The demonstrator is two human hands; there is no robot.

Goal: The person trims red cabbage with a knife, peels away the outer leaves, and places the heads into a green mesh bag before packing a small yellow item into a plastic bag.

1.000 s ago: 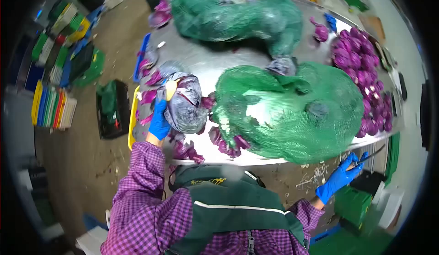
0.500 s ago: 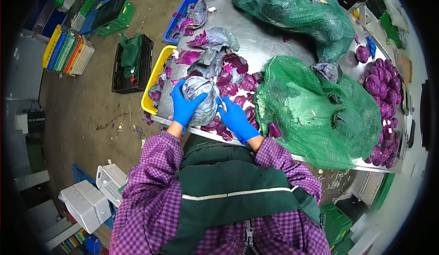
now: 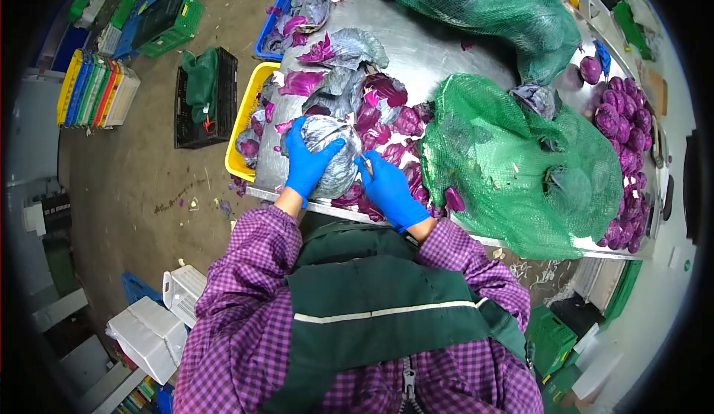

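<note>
A head of red cabbage (image 3: 327,155) with dull grey-purple outer leaves rests at the table's near edge. My left hand (image 3: 311,163), in a blue glove, curls around its left side, thumb spread over the top. In my gloved right hand (image 3: 393,192) is a small knife (image 3: 367,164), mostly hidden by the fingers. Its tip is right at the cabbage's right side, near the pale stem end. Loose purple cabbage leaves (image 3: 388,124) lie just beyond and to the right of the head.
A green net sack (image 3: 491,169) spreads over the table (image 3: 439,61) to the right; a fuller one (image 3: 476,13) lies behind. Peeled red cabbages (image 3: 628,143) are heaped at the far right. Yellow (image 3: 232,154) and blue (image 3: 262,39) crates with leaves stand along the left edge.
The right hand with the knife has shifted slightly right and down from the cabbage's stem end. The left hand keeps its hold, and the whole view has shifted a little.
</note>
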